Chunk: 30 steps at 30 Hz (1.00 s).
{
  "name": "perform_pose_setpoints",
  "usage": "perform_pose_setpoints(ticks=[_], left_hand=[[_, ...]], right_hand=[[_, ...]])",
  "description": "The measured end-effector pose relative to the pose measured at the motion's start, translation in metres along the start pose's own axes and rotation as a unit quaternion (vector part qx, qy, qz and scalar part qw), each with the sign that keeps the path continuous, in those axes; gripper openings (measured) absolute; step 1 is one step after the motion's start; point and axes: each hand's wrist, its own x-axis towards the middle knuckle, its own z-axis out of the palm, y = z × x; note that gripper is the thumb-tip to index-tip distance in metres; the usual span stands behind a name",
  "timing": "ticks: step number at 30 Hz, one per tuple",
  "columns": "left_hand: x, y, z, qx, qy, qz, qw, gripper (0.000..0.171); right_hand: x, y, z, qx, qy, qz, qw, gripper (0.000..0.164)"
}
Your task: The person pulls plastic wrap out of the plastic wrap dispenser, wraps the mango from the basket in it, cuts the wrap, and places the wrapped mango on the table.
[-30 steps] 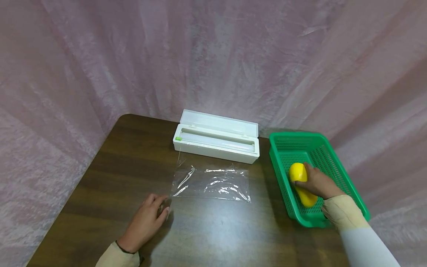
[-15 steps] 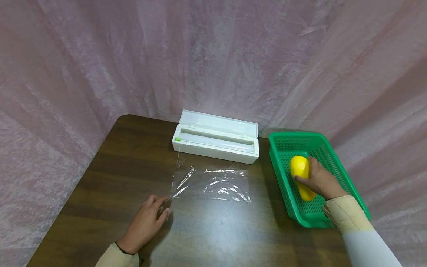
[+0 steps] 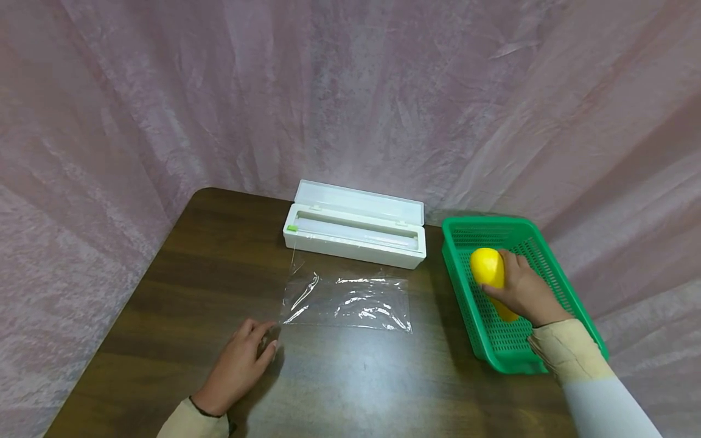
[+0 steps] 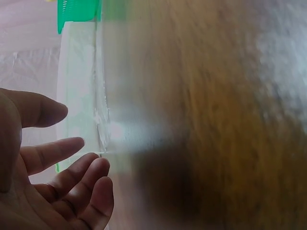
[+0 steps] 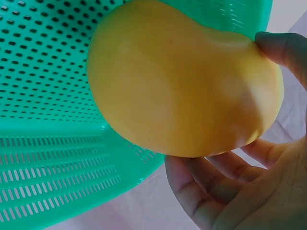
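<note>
My right hand grips a smooth yellow mango inside the green basket. In the right wrist view, the thumb and fingers hold one end of the mango, while its other end extends over the perforated basket floor. My left hand is low over the brown table, fingers loosely bent and holding nothing, beside the near left corner of a clear plastic film sheet. That film stretches toward me from a white cling film dispenser with its lid raised. Part of the mango is hidden by my right hand.
The dispenser's raised lid stands at the table's back edge, before a pink curtain. A small green piece sits at the dispenser's left end. The basket is at the table's right side, its rim around my right wrist.
My right hand has shifted the mango slightly away from me and raised it within the basket, tilting its far end up. The left hand, film and dispenser stay where they were.
</note>
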Motion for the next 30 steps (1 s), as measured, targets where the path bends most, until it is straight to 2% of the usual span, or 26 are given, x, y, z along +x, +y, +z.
perform_pose_setpoints(ticks=[3, 15, 30], left_hand=[[0.000, 0.000, -0.001, 0.001, -0.001, 0.001, 1.0000, 0.036], [0.000, -0.001, -0.001, 0.002, -0.003, -0.001, 1.0000, 0.037], [0.001, -0.002, -0.001, 0.000, 0.009, 0.013, 0.9999, 0.037]], right_hand=[[0.000, -0.003, -0.002, -0.006, 0.021, -0.013, 1.000, 0.084], [-0.002, -0.022, -0.010, -0.016, 0.042, -0.037, 0.998, 0.084], [-0.007, -0.051, -0.007, -0.023, 0.077, -0.085, 0.993, 0.083]])
